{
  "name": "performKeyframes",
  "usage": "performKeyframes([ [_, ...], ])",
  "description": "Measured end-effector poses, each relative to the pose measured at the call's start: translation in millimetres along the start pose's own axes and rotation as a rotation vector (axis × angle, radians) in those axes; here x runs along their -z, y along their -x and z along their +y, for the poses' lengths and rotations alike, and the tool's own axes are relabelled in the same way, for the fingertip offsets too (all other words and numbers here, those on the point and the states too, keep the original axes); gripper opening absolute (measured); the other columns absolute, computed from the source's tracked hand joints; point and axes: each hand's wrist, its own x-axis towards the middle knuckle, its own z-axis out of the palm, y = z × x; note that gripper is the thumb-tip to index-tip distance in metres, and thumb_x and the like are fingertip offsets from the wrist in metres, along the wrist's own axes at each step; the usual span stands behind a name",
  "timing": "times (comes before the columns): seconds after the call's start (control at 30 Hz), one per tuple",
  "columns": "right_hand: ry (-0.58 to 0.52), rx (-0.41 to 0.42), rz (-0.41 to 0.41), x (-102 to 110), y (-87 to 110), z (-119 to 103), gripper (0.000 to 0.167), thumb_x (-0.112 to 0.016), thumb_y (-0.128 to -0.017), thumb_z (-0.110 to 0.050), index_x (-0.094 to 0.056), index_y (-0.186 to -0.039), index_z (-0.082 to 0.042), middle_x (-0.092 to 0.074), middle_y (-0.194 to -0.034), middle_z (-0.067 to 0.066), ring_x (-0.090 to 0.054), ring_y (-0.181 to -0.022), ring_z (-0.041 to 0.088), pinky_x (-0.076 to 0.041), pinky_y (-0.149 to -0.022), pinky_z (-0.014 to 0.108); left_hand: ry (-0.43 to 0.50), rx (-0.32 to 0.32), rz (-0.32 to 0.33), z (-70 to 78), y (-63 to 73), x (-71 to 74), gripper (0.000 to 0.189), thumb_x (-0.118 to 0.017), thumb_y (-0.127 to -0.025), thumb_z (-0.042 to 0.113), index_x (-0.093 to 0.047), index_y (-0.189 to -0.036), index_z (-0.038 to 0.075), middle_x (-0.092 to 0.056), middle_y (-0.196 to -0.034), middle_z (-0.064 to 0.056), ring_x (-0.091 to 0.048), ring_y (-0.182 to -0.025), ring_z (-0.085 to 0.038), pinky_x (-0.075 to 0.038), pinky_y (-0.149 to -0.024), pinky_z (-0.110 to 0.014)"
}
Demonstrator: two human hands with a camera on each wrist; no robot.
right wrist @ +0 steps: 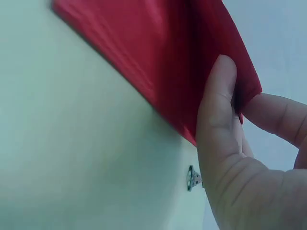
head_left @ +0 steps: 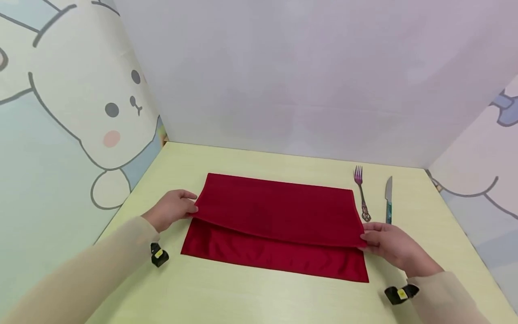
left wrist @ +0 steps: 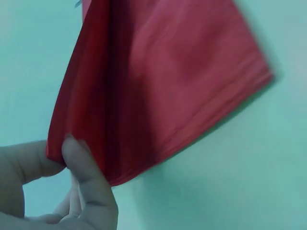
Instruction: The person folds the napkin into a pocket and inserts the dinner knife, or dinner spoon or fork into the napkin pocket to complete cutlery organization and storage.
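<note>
A dark red cloth [head_left: 279, 211] lies across the table with its upper layer folded over a shinier lower layer [head_left: 259, 252]. My left hand [head_left: 173, 209] pinches the left corner of the upper layer between thumb and finger. At the opposite end, my right hand [head_left: 388, 243] pinches the right corner the same way. Between the two hands the layer's front edge sags slightly above the lower part. In the left wrist view the held red corner [left wrist: 76, 115] rises off the table, and the right wrist view shows the other corner [right wrist: 235, 72] lifted too.
A fork [head_left: 361, 193] with an ornate handle lies right of the cloth. Beside it is a knife [head_left: 389, 198] with a green handle, its lower end close to my right hand. Printed walls enclose the pale yellow table [head_left: 259, 297] at the back and sides.
</note>
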Motion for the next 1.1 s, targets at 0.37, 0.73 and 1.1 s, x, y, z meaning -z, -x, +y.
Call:
performKeyframes([
  [0.37,0.02,-0.04,-0.021,-1.2,18.5,25.2,0.038,-0.055,-0.105,-0.005,-0.047,-0.133,0.02,-0.069,-0.114,0.013,-0.07,-0.101,0.025,-0.06,-0.087,0.041,-0.054,0.018,0.037,-29.2,33.4,-15.3,0.05,-0.07,-0.096,0.007,-0.048,-0.138,-0.009,-0.066,-0.113,-0.016,-0.068,-0.09,-0.023,-0.058,-0.082,-0.035],
  [0.73,0.165,-0.007,0.047,-16.4,22.3,28.7,0.033,-0.054,-0.104,-0.006,-0.051,-0.126,0.019,-0.069,-0.105,0.012,-0.069,-0.092,0.024,-0.061,-0.08,0.037,-0.234,-0.059,0.125,-45.9,43.5,-20.5,0.044,-0.074,-0.092,0.011,-0.058,-0.129,-0.008,-0.065,-0.103,-0.01,-0.062,-0.092,-0.023,-0.053,-0.078,-0.033],
  [1.1,0.174,-0.047,0.079,-15.3,16.1,23.8,0.034,-0.054,-0.107,-0.009,-0.053,-0.129,0.017,-0.069,-0.109,0.014,-0.069,-0.093,0.026,-0.061,-0.082,0.036,-0.244,-0.096,0.15,-43.6,24.5,-18.5,0.04,-0.071,-0.094,0.011,-0.057,-0.128,-0.007,-0.065,-0.105,-0.011,-0.061,-0.093,-0.025,-0.053,-0.082,-0.038],
])
